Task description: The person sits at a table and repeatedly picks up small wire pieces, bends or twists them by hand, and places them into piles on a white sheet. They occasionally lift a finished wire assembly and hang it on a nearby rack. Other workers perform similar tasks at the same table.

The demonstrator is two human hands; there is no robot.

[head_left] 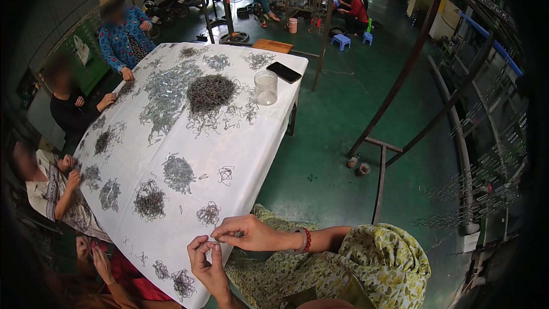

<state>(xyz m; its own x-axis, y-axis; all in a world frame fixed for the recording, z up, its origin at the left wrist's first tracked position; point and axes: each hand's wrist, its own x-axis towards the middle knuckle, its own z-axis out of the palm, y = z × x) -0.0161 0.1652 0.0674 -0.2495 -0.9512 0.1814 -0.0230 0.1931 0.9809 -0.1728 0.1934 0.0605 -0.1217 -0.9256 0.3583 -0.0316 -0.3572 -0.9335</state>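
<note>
- Far left: three seated or standing people line the far side of a white-covered table (246,149); another person's hands show at the lower left.
- Left of the wearer's hands: a tangled pile of dark bent wires (150,200) lies on the cloth, with a heap of flat shiny strips (179,173) just beyond it.
- Near edge, just left of the left hand: a smaller wire pile (183,284).
- Just above the hands: a loose wire cluster (208,213), close to the right fingertips but apart from them.
- The left hand (209,262), palm turned up, pinches thumb and finger around a small thin piece (213,243), too small to make out.
- The right hand (245,233) meets it from the right, fingertips closed in a pinch on the same piece, which sits between both hands near the table's edge.
- Farther off: a clear jar (265,87), then a black phone (284,72).
</note>
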